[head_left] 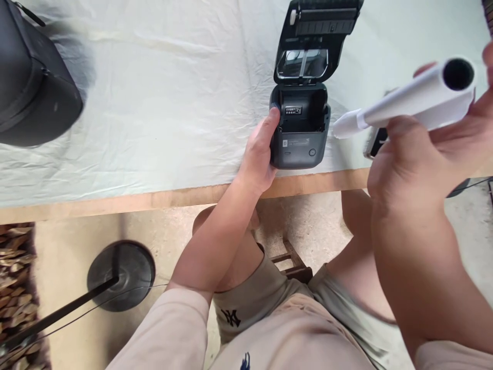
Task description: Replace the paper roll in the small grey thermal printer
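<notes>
A dark grey label printer stands at the table's front edge with its lid swung up. Its paper bay holds no roll; a small printed label shows inside. My left hand is closed around the printer's left side, thumb on the rim. To the right of it, a roll of white paper with a dark hollow core is held up in my right hand. The roll's outline looks stretched toward the printer, and part of it is behind my thumb. Below the roll, a black object is mostly covered by my hand.
A dark zipped bag sits on the pale cloth at the left. The table has a wooden front edge. Below are a round black stand base with a pole and cable, and firewood.
</notes>
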A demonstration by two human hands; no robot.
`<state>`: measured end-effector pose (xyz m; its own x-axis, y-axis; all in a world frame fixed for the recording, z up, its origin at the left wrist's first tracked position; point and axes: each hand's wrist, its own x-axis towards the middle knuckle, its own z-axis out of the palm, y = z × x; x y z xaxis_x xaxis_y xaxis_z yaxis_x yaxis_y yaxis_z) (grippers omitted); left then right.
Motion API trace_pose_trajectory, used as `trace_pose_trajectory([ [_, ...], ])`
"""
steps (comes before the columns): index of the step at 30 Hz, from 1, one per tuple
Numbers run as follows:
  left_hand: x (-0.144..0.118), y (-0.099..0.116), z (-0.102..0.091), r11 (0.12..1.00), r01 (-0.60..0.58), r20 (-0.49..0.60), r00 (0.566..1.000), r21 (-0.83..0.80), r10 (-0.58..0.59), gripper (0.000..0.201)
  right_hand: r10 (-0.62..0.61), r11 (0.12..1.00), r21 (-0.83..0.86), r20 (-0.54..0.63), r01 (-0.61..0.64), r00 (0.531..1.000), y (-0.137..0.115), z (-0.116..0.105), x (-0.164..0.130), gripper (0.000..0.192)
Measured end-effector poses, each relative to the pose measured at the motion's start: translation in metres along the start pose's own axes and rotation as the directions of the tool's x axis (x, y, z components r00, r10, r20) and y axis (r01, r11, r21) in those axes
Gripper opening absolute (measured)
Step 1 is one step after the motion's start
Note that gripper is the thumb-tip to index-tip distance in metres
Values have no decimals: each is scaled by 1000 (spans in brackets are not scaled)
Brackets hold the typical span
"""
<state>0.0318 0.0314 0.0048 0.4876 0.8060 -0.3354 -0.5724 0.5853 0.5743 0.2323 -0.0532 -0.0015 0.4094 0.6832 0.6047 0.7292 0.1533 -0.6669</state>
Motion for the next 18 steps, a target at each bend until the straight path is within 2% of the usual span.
trace_pose_trajectory([
  [1, 0, -1, 0, 1000, -6, 13, 1000, 12, 6, 39, -136, 991, 12, 12, 136, 991, -17, 1, 10, 74],
  [2, 0, -3, 0, 1000, -11, 15, 1000, 18, 11, 38, -172, 984, -18, 187, 179, 967, -33, 4, 20, 73],
  [3, 0, -4, 0, 1000, -14, 3, 1000, 17, 14, 38, -214, 967, -68, 312, 246, 926, -48, 8, 28, 70],
  [5, -1, -6, 2, 1000, -14, -48, 999, 7, 14, 34, -82, 926, -272, 529, 260, 844, -70, 18, 42, 74],
  [6, -2, -6, 4, 1000, -11, -72, 997, 7, 12, 32, -3, 904, -347, 579, 250, 815, -76, 22, 47, 74],
  [8, -2, -7, 6, 1000, -6, -90, 996, 28, 9, 30, 94, 895, -396, 620, 207, 779, -79, 26, 54, 65],
  [12, -1, -5, 4, 998, -7, -65, 998, 65, 11, 43, 21, 940, -291, 568, 177, 823, -72, 23, 49, 16],
  [14, -2, -3, 2, 998, -8, -11, 1000, 64, 9, 43, 1, 946, -270, 552, 178, 834, -71, 20, 38, 14],
  [16, -4, -1, -1, 997, -1, 36, 999, 82, -2, 31, -41, 952, -231, 562, 204, 826, -70, 17, 25, 18],
  [18, -7, 0, -4, 994, 0, 38, 999, 108, -4, 17, -139, 960, -139, 523, 245, 841, -66, 15, 16, 22],
])
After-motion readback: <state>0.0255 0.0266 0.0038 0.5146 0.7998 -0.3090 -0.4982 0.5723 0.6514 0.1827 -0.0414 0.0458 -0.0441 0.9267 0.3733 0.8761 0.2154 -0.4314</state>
